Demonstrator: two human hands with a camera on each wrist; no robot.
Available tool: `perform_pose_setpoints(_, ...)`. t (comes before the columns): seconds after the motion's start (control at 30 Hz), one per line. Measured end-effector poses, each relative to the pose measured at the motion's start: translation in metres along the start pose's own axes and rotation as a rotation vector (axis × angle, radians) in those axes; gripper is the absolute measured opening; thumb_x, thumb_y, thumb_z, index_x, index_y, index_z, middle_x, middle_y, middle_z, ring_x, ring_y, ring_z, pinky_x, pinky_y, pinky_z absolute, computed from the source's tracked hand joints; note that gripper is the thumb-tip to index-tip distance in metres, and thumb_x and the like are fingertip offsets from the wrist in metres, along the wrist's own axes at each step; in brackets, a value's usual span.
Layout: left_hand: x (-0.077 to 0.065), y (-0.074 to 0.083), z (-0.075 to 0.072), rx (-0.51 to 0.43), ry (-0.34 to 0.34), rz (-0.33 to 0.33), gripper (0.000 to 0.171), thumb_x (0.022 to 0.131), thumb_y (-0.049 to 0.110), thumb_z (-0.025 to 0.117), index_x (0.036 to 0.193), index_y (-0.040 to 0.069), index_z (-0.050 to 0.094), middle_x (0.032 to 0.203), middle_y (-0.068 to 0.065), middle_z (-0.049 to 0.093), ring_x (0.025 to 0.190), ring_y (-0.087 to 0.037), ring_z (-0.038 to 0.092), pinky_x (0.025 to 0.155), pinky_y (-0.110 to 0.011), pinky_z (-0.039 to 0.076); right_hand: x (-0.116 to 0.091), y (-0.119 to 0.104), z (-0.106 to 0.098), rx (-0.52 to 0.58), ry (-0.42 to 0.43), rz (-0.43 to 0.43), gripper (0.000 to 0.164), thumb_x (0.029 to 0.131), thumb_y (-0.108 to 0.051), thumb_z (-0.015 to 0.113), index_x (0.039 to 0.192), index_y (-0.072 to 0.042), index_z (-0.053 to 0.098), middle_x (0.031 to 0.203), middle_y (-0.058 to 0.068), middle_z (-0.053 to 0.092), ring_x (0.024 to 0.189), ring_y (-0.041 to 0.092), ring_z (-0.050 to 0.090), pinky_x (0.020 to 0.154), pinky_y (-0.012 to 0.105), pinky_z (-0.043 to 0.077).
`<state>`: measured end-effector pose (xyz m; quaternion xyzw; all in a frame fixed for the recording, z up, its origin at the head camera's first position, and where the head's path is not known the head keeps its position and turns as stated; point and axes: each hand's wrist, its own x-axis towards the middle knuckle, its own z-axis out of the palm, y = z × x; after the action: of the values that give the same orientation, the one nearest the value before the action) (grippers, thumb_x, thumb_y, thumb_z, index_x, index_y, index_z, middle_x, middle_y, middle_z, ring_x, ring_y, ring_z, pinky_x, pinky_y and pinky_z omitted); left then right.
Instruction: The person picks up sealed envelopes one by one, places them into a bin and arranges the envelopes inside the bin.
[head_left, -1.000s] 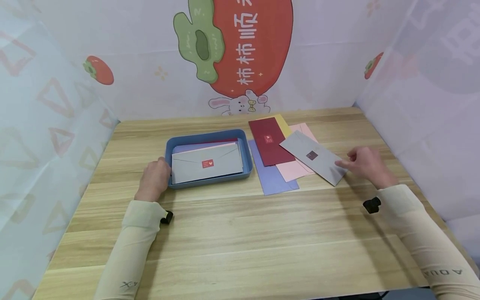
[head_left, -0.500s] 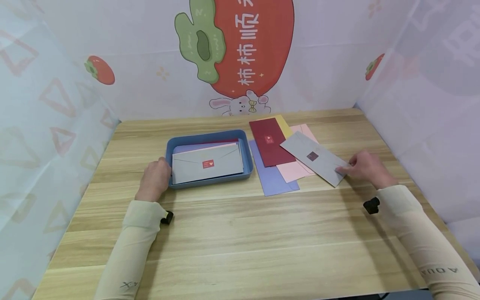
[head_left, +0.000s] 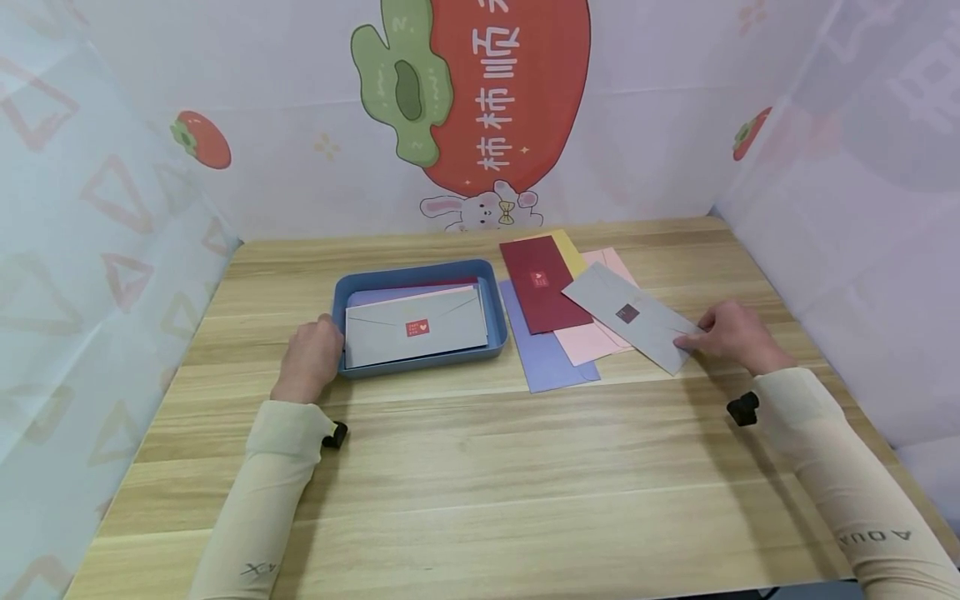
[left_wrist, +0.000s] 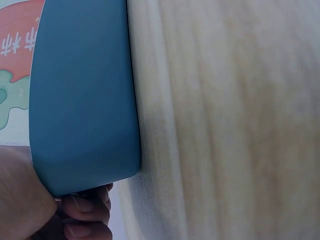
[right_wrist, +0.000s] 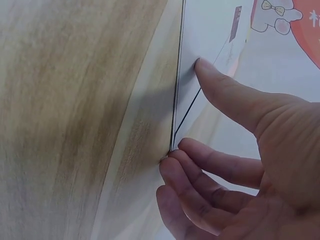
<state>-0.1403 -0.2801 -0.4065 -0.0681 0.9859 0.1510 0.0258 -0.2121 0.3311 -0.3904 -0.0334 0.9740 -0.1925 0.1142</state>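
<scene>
My left hand (head_left: 309, 360) grips the left end of a blue tray (head_left: 420, 365); in the left wrist view the fingers (left_wrist: 86, 207) curl at the tray's end wall. Inside the tray lies a grey envelope (head_left: 375, 333) with a red heart sticker, over pink and blue ones. To the right, another grey envelope (head_left: 652, 327) with a dark sticker slants across a loose pile. At its near right corner my right hand (head_left: 738, 337) pinches it, thumb on top. The right wrist view shows the thumb (right_wrist: 220, 87) flat on the paper and the other fingers curled at its edge.
Beneath that envelope lie a dark red envelope (head_left: 536, 292), a yellow one (head_left: 567, 250), a pink one (head_left: 581, 343) and a blue one (head_left: 547, 367), overlapping right beside the tray. The wooden table (head_left: 465, 492) meets printed cloth walls at the back and sides.
Since a second ago my right hand has shifted very slightly on the grey envelope's corner. My left hand and the tray hold their places; the whole view has drifted a little.
</scene>
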Motion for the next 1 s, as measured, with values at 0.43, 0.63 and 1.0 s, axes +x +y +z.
perform_pose_setpoints(0.43, -0.001, 0.001, 0.001, -0.003, -0.015, -0.007, 0.028, 0.109, 0.008, 0.036, 0.106, -0.013, 0.053, 0.101, -0.039, 0.063, 0.085, -0.047, 0.066, 0.074, -0.058, 0.056, 0.005, 0.010, -0.004, 0.016, -0.052, 0.050, 0.065, 0.081, -0.046, 0.090, 0.107, 0.011, 0.072, 0.110, 0.028, 0.070, 0.088, 0.032, 0.057, 0.065, 0.031, 0.044)
perform_pose_setpoints(0.63, -0.001, 0.002, 0.001, -0.009, -0.011, -0.007, 0.028, 0.109, 0.008, 0.035, 0.105, -0.013, 0.053, 0.100, -0.039, 0.063, 0.081, -0.044, 0.065, 0.071, -0.056, 0.056, 0.003, 0.012, -0.007, 0.067, -0.084, 0.056, 0.063, 0.084, -0.049, 0.087, 0.109, 0.007, 0.072, 0.107, 0.020, 0.069, 0.090, 0.030, 0.055, 0.068, 0.031, 0.043)
perform_pose_setpoints(1.0, -0.001, 0.003, -0.002, -0.002, 0.002, 0.000, 0.028, 0.109, 0.007, 0.034, 0.106, -0.014, 0.052, 0.100, -0.041, 0.062, 0.086, -0.049, 0.067, 0.073, -0.059, 0.056, 0.004, 0.015, -0.014, 0.441, -0.127, 0.092, 0.066, 0.101, -0.040, 0.072, 0.136, 0.013, 0.056, 0.092, -0.014, 0.073, 0.087, 0.000, 0.068, 0.080, 0.022, 0.058)
